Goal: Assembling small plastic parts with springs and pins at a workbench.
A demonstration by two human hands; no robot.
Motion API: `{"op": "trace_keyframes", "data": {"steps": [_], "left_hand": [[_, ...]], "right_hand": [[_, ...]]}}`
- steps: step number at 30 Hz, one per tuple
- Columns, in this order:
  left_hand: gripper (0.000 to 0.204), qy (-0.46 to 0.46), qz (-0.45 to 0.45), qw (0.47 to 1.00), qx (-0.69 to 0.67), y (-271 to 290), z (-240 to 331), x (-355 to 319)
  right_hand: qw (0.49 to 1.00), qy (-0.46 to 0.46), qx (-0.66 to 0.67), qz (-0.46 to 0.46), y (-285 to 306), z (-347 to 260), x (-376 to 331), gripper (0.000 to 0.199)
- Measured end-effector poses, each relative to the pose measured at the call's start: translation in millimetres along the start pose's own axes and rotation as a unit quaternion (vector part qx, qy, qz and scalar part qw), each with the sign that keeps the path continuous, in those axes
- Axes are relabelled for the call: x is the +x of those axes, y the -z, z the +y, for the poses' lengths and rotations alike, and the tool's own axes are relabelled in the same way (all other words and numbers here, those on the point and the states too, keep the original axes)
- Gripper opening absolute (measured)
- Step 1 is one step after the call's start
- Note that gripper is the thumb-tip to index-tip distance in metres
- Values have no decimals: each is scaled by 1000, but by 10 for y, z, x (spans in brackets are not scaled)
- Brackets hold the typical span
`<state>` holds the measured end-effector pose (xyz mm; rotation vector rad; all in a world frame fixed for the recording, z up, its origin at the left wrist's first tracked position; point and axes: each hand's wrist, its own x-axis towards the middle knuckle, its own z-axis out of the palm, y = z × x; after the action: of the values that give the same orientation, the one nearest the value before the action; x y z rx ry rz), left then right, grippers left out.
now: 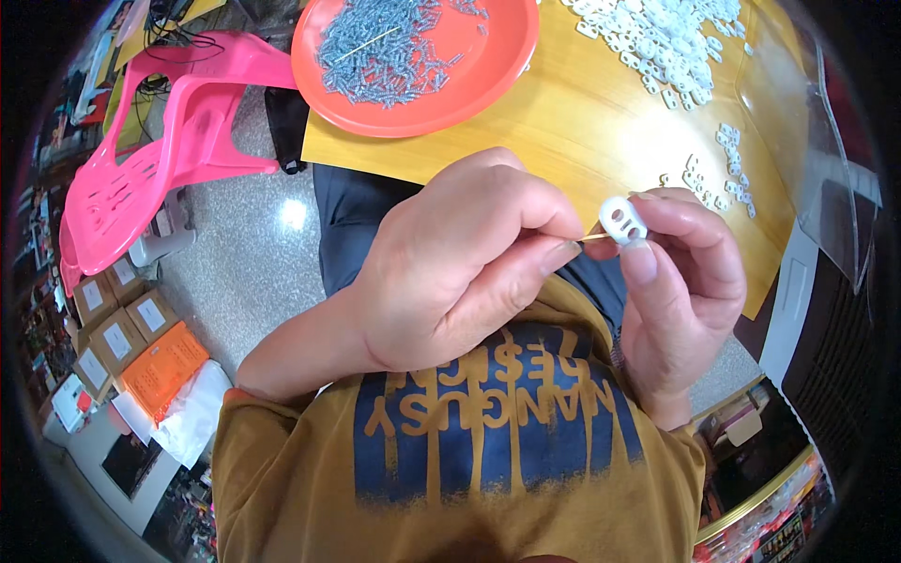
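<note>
My right hand pinches a small white plastic piece with two holes between thumb and fingertips. My left hand is closed on a thin pale stick, whose tip meets the white piece from the left. Both hands hover over my lap, just in front of the wooden board's near edge. An orange plate holding several small metal springs sits on the board at the upper middle. A heap of white plastic pieces lies at the upper right, with a few loose ones nearer my right hand.
The yellow wooden board spans the top. A pink plastic chair stands on the speckled floor at left. Cardboard boxes and an orange packet lie at lower left. A clear plastic sheet hangs at right.
</note>
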<state>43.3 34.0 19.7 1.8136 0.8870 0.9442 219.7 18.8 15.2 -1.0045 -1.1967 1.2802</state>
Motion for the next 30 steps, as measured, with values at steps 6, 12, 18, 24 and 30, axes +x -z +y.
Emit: {"op": "trace_keyframes", "data": {"steps": [6, 12, 18, 24, 30], "left_hand": [[11, 1, 1, 1000, -1, 11, -32, -36], [11, 23, 6, 999, -22, 25, -45, -62], [11, 88, 12, 995, -43, 38, 21, -72], [9, 111, 22, 991, -75, 31, 19, -107], [8, 127, 55, 988, -75, 85, 29, -110]], "right_hand": [[993, -82, 74, 31, -68, -54, 4, 23], [974, -174, 142, 33, -46, -18, 40, 24], [971, -183, 151, 42, -83, -6, 59, 22], [976, -174, 109, 73, -134, -2, 92, 23], [970, -184, 153, 37, -135, 10, 139, 25]]}}
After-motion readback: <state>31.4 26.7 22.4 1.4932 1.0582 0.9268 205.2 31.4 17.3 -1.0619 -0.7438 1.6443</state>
